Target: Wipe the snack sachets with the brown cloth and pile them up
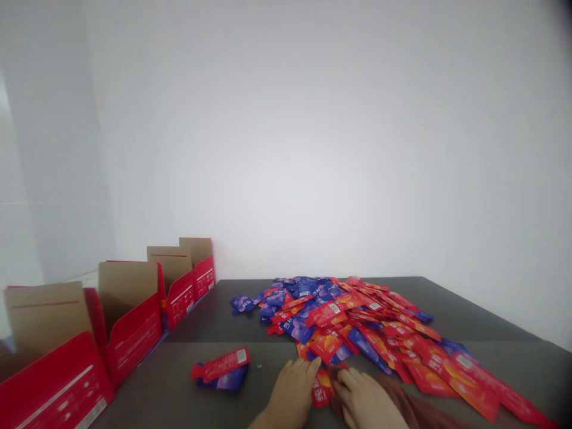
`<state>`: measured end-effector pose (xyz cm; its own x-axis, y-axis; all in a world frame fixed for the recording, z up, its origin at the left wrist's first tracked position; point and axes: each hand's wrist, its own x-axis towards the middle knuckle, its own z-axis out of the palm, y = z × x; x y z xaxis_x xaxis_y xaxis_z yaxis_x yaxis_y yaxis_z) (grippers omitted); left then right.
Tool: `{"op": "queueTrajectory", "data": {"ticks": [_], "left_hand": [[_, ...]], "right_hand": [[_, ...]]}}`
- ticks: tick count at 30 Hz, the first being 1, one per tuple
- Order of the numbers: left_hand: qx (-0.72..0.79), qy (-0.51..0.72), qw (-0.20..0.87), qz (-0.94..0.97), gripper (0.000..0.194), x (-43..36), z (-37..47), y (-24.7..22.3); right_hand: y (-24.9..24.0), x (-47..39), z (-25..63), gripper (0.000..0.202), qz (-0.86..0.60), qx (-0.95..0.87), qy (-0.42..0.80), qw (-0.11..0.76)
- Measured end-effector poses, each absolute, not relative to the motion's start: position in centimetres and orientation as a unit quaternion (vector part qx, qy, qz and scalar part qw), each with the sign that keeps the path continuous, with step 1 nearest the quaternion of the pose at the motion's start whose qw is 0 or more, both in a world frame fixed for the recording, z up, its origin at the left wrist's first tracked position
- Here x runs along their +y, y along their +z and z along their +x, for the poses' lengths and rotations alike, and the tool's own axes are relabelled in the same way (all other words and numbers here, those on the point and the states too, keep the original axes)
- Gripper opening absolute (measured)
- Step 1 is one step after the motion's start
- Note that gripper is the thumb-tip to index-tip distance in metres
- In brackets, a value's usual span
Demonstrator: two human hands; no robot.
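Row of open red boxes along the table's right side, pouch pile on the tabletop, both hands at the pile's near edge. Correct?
Wrong side: the head view shows the open red boxes along the left side of the table. The pouch pile is on the tabletop, with left hand and right hand at its near edge.

Packet pile [325, 314]: plastic-looking film, smooth, slight sheen. Left of the pile, cartons [134, 348] of cardboard, coated and smooth outside, bare and matt inside. Beneath the pile, bench [214, 328] smooth, matt; behind it, wall [304, 143] smooth, matt.
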<state>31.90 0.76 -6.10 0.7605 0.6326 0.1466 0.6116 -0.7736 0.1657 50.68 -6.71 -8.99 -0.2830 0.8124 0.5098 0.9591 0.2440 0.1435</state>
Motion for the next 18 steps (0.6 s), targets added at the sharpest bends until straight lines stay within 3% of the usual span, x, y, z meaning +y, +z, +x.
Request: {"op": "queueTrajectory", "data": {"ticks": [6, 13, 18], "left_hand": [[0.312, 0.080, 0.051, 0.945, 0.043, 0.4, 31.8, -4.9], [0.307, 0.105, 0.060, 0.944, 0.046, 0.1, 31.5, -5.0], [0.310, 0.115, 0.049, 0.943, 0.052, -0.3, 31.4, -5.4]], "right_hand": [[-7.2, -5.8, 50.8, 0.023, -0.667, -0.712, -0.180, 0.128], [-10.0, -4.8, 45.7, 0.035, -0.577, -0.773, -0.232, 0.122], [-9.6, -6.4, 48.2, 0.032, -0.587, -0.764, -0.225, 0.143]]}}
